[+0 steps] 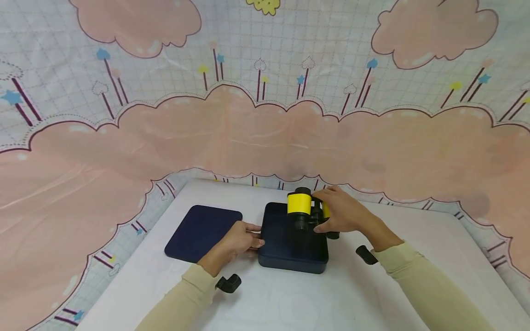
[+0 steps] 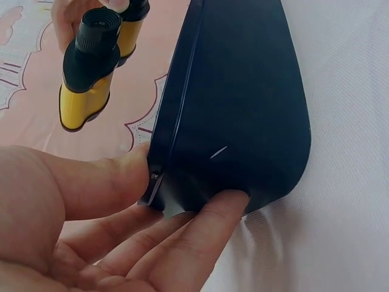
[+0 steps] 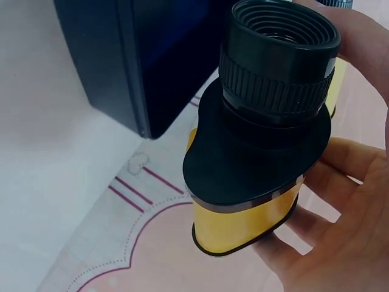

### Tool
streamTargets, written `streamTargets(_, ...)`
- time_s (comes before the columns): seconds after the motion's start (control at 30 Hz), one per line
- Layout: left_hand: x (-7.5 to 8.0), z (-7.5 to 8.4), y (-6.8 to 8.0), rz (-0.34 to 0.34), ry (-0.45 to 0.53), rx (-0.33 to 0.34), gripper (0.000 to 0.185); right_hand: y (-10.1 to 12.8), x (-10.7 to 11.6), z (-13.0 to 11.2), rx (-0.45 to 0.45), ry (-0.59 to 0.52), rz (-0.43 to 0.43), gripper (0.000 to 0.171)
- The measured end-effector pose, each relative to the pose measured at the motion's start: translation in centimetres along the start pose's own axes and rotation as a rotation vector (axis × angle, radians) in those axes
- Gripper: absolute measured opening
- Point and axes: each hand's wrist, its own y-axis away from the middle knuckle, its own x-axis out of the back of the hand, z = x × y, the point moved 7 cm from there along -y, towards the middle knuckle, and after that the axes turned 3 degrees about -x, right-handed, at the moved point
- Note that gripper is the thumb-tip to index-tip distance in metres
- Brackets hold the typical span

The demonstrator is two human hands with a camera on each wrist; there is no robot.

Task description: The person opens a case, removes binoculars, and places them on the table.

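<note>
Yellow and black binoculars (image 1: 299, 203) hang tilted over the right part of a dark blue box (image 1: 290, 263), lifted clear of it. My right hand (image 1: 342, 212) grips them, thumb toward the near side and fingers toward the far side. An eyepiece (image 3: 276, 91) fills much of the right wrist view, with the fingers behind the yellow barrel. My left hand (image 1: 238, 240) holds the left side of the box, its thumb (image 2: 115, 182) at the rim and its fingertips against the wall. The bottom of the box's inside is partly hidden by the binoculars.
A flat dark blue lid (image 1: 202, 232) lies left of the box on the white table (image 1: 298, 303). A cloth printed with clouds (image 1: 269, 138) hangs behind the table's far edge. Black camera mounts (image 1: 229, 283) stick out from both wrists.
</note>
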Motion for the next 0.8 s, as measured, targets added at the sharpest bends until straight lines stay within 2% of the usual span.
streamTargets(0.3,0.5,0.1,0.5,0.020,-0.006,-0.011,0.055,0.5,-0.1,0.7,0.011,-0.022,0.021,0.093)
streamTargets(0.47,0.2,0.3,0.4,-0.009,-0.004,-0.024,0.056,1.1,-0.2,1.6,-0.007,-0.014,0.024,0.092)
streamTargets(0.8,0.0,-0.1,0.0,-0.011,0.010,-0.020,0.056,2.0,0.0,2.7,-0.004,-0.022,0.042,0.089)
